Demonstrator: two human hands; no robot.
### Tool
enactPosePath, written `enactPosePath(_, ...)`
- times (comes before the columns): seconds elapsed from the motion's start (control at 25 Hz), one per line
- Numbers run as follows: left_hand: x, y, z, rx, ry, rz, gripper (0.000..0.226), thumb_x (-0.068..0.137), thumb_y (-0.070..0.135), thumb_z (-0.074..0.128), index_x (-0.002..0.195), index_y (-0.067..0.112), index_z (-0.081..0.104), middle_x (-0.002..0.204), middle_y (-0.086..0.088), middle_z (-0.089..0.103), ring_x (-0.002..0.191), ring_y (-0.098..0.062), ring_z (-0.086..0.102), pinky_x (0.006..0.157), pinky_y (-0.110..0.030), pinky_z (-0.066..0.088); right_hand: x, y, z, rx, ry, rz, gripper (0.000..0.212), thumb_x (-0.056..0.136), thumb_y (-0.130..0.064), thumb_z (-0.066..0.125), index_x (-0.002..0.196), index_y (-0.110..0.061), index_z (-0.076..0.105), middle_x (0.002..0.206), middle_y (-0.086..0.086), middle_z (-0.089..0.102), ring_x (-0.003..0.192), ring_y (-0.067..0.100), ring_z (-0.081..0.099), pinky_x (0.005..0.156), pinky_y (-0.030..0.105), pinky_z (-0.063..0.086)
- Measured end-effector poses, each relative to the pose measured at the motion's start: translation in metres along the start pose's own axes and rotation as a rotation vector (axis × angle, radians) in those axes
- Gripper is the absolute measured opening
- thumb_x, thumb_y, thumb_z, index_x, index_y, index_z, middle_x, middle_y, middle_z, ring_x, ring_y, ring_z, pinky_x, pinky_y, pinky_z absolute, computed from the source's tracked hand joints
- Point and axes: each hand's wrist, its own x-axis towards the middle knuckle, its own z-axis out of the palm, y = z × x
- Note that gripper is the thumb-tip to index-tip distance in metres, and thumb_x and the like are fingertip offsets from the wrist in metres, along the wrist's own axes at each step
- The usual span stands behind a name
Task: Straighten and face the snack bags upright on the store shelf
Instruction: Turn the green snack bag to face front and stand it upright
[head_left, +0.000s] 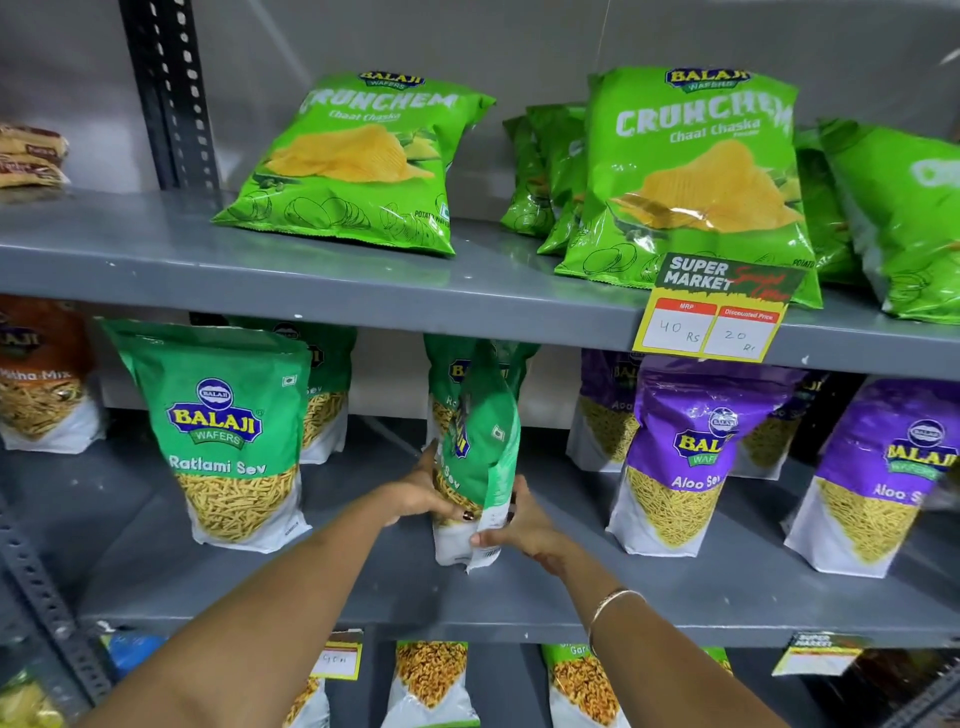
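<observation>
Green snack bag (480, 452) of yellow sev on the middle shelf (363, 587), turned edge-on, left hand (423, 493) and right hand (519, 525) closed around its lower part, another green bag (228, 441) upright at left, purple bags (680, 457) at right, price tag (719, 312) above.

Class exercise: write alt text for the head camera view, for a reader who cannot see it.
Two bare hands, left hand and right hand, grip a green Ratlami Sev bag turned edge-on on the middle shelf. Another Ratlami Sev bag stands facing front to its left, purple Aloo Sev bags to its right.
</observation>
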Motion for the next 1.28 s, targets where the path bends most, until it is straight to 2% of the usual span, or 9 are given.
enactPosePath(0.08, -0.001, -0.003, -0.007, 0.095, -0.003, -0.049, 0.131, 0.048, 0.022, 0.081, 0.149, 0.028, -0.002, 0.157, -0.009, 0.01, 0.145, -0.026, 0.016, 0.12, -0.045, 0.021, -0.004, -0.005, -0.008, 0.023, -0.009, -0.037, 0.075, 0.058, 0.009, 0.078, 0.124, -0.008, 0.045, 0.118, 0.015, 0.063, 0.104, 0.02, 0.063, 0.08, 0.02, 0.055)
enactPosePath(0.2, -0.006, -0.002, -0.009, 0.072, 0.054, -0.069, 0.098, 0.064, 0.016, 0.077, 0.144, 0.023, 0.021, 0.15, -0.012, 0.021, 0.14, -0.027, 0.024, 0.118, -0.041, 0.024, -0.006, -0.01, -0.019, -0.024, 0.012, -0.019, 0.062, 0.063, 0.014, 0.074, 0.117, -0.003, 0.051, 0.096, 0.006, 0.066, 0.073, 0.0, 0.067, 0.054, 0.006, 0.049)
enactPosePath(0.32, -0.007, 0.001, -0.008, -0.028, 0.06, -0.066, 0.066, 0.076, 0.004, 0.069, 0.13, 0.012, 0.031, 0.144, -0.012, 0.038, 0.132, -0.026, 0.037, 0.114, -0.04, 0.031, -0.001, -0.003, -0.024, -0.116, 0.185, 0.056, 0.068, 0.062, 0.003, 0.08, 0.121, 0.0, 0.046, 0.106, 0.013, 0.063, 0.089, 0.018, 0.059, 0.073, 0.026, 0.051)
enactPosePath(0.56, -0.009, 0.003, 0.004, -0.053, 0.109, -0.023, 0.075, 0.082, -0.001, 0.062, 0.144, 0.006, 0.019, 0.131, -0.007, 0.043, 0.121, -0.024, 0.044, 0.107, -0.033, 0.035, 0.004, -0.001, -0.027, -0.148, 0.432, 0.132, 0.033, 0.07, 0.002, 0.074, 0.097, -0.001, 0.056, 0.085, 0.008, 0.059, 0.085, 0.022, 0.053, 0.082, 0.042, 0.054)
enactPosePath(0.8, -0.013, -0.006, 0.015, -0.076, 0.274, -0.039, 0.043, 0.078, 0.001, 0.067, 0.105, 0.009, 0.035, 0.137, -0.017, 0.047, 0.109, -0.018, 0.044, 0.098, -0.034, 0.04, -0.008, -0.008, -0.031, 0.136, 0.023, 0.061, 0.041, 0.07, 0.013, 0.07, 0.1, -0.01, 0.054, 0.091, -0.003, 0.063, 0.073, 0.002, 0.063, 0.048, 0.01, 0.05)
enactPosePath(1.04, -0.018, -0.01, 0.033, -0.083, 0.39, -0.017, 0.043, 0.079, 0.002, 0.066, 0.101, 0.012, 0.03, 0.134, -0.017, 0.051, 0.123, -0.028, 0.049, 0.098, -0.038, 0.044, 0.007, -0.002, -0.03, 0.147, 0.005, 0.046, 0.055, 0.07, 0.005, 0.074, 0.121, 0.0, 0.051, 0.124, 0.014, 0.062, 0.11, 0.03, 0.062, 0.08, 0.026, 0.056)
enactPosePath(1.16, -0.027, -0.015, 0.03, -0.022, 0.347, -0.09, 0.039, 0.08, 0.01, 0.067, 0.103, 0.011, 0.036, 0.132, -0.017, 0.052, 0.107, -0.022, 0.05, 0.096, -0.037, 0.044, -0.002, -0.011, -0.038, 0.012, -0.159, 0.26, 0.013, 0.08, -0.007, 0.068, 0.089, -0.002, 0.061, 0.07, 0.01, 0.071, 0.045, 0.013, 0.061, 0.04, 0.015, 0.048)
enactPosePath(1.2, -0.035, -0.017, 0.026, 0.028, 0.342, -0.139, 0.038, 0.081, 0.016, 0.067, 0.107, 0.009, 0.041, 0.131, -0.017, 0.052, 0.102, -0.019, 0.047, 0.091, -0.034, 0.044, -0.002, -0.013, -0.041, -0.073, -0.229, 0.372, 0.017, 0.079, -0.014, 0.07, 0.077, -0.001, 0.06, 0.05, 0.01, 0.066, 0.032, 0.015, 0.056, 0.035, 0.016, 0.046)
enactPosePath(1.28, -0.053, -0.025, 0.008, 0.128, 0.338, -0.242, 0.038, 0.084, 0.026, 0.064, 0.112, 0.005, 0.051, 0.12, -0.018, 0.056, 0.096, -0.017, 0.046, 0.072, -0.028, 0.043, 0.0, -0.022, -0.039, -0.271, -0.386, 0.556, 0.03, 0.074, -0.024, 0.073, 0.073, 0.002, 0.058, 0.042, 0.015, 0.064, 0.036, 0.025, 0.063, 0.039, 0.028, 0.055)
